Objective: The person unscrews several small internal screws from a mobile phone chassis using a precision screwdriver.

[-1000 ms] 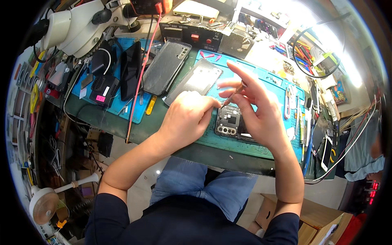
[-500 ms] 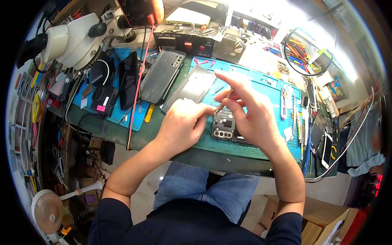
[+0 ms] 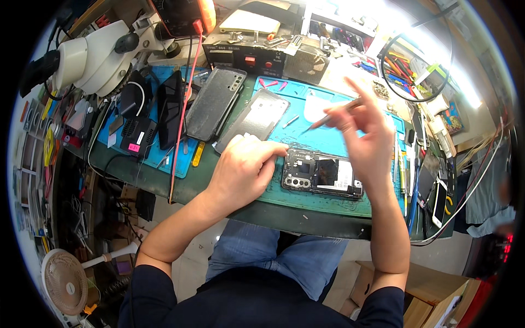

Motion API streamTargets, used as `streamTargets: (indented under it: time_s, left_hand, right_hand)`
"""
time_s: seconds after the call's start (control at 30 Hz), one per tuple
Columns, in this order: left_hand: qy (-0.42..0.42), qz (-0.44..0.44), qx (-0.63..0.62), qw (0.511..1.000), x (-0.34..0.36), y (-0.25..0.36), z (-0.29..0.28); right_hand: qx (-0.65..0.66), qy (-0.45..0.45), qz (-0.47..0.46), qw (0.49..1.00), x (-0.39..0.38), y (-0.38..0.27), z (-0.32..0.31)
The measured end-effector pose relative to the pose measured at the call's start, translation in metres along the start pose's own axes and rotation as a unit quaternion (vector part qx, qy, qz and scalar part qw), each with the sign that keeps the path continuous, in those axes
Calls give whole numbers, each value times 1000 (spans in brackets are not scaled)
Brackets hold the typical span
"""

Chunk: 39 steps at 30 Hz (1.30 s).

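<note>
An opened phone [image 3: 322, 174] lies on the blue-green work mat [image 3: 328, 205], its inner board, camera lenses and white-labelled part showing. My left hand [image 3: 240, 167] is closed in a pinch, fingertips at the phone's far left corner. Whatever they grip, if anything, is too small to make out. Above the phone's right part, my right hand [image 3: 369, 139] is raised and slightly blurred. It holds a thin pointed tool [image 3: 322, 121], tip angled down and left; its exact kind is unclear. Beyond my left hand rests a detached grey phone back panel [image 3: 261, 112].
Left of the panel are a dark phone back cover [image 3: 215, 101] and a black screen panel [image 3: 171, 109]. A microscope [image 3: 95, 57] stands at the far left. A red cable [image 3: 183, 109] crosses the table. Hand tools [image 3: 402, 169] line the mat's right side.
My right hand has lifted away from my left fingertips, moving right with the pointed tool and uncovering more of the phone. My left hand stays almost in place at the phone's corner.
</note>
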<state>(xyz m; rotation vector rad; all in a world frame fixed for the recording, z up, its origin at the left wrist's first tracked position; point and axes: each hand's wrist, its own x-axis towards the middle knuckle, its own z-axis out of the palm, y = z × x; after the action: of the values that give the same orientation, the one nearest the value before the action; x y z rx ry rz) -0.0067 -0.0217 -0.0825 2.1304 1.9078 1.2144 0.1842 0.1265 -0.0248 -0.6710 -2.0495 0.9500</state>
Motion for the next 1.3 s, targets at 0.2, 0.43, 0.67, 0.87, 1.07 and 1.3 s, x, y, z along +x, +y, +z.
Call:
streamTargets:
  time_s: [0.2,0.43,0.67,0.87,1.07,1.3]
  left_hand:
    - [-34,19,76,996,23,14,-8]
    - [-61,-15,91,994,64,9,7]
    - [-37,-31,41,998,59,-1,22]
    - [-14,14,-24,1000,61,-4,30]
    - [-25,-51,-48,997,61,-2,28]
    - [-13,-5,-49,999,62,-2,25]
  right_hand:
    - [-21,166,-34,985,13,56,-11]
    - [0,105,13,994,15,64,-10]
    - [6,94,4,996,9,50,-13]
    - [67,78,-10,995,-4,25,-6]
    - [31,87,-67,993,-5,28,-6]
    - [7,75,-95,993,-7,27,-7]
